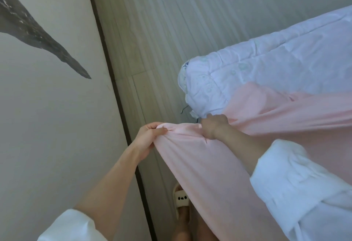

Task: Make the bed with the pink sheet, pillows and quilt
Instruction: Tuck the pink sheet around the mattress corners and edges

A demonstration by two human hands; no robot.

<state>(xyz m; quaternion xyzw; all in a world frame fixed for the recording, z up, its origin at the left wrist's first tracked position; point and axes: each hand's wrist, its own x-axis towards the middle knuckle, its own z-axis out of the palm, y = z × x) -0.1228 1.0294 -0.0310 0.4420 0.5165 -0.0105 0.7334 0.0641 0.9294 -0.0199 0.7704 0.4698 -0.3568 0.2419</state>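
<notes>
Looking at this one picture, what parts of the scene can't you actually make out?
Head view only:
- Bed: cut off by the right edge; its far end is out of frame.
- Pillows: none in view.
- Pink sheet: its lower part runs off the bottom edge.
- Right hand: seen from the back; the fingers are hidden in the sheet.
- Left hand: fingertips buried in the fabric.
- Slipper: partly covered by the sheet.

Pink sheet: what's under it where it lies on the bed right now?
A white quilted pad shows beyond the pink sheet and runs under it. Both hands, left hand and right hand, grip the sheet's edge. Everything beneath the sheet is hidden.
</notes>
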